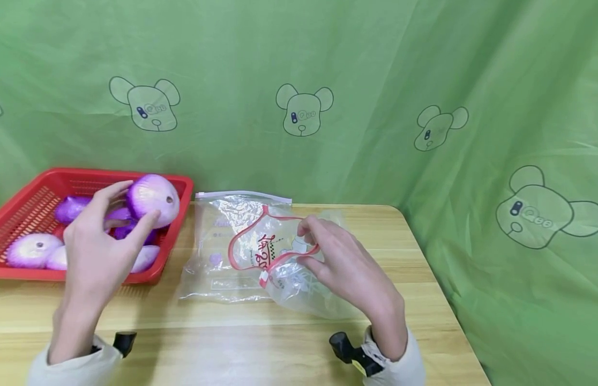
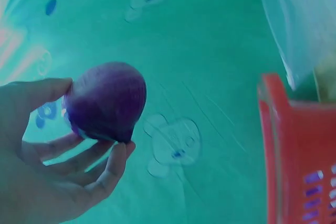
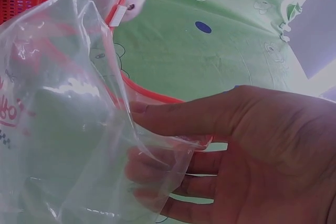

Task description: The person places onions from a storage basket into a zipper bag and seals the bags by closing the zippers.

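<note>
My left hand (image 1: 96, 244) holds a purple-and-white onion (image 1: 154, 198) between thumb and fingers, above the right side of a red basket (image 1: 185, 201). In the left wrist view the onion (image 2: 107, 98) appears darker, gripped from the side. My right hand (image 1: 349, 262) holds a clear plastic zip bag (image 1: 304, 287) with a red zipper at its edge. The bag's mouth gapes toward the left. In the right wrist view the thumb lies along the bag (image 3: 58, 124) near its red rim, and the other fingertips show through the plastic.
Several more purple-and-white onions (image 1: 34, 250) lie in the basket. Another clear bag (image 1: 209, 268), with a pale zipper, lies flat on the wooden table (image 1: 193, 343), partly beneath the held bag. A green curtain (image 1: 366, 69) with bear-head prints hangs behind and to the right.
</note>
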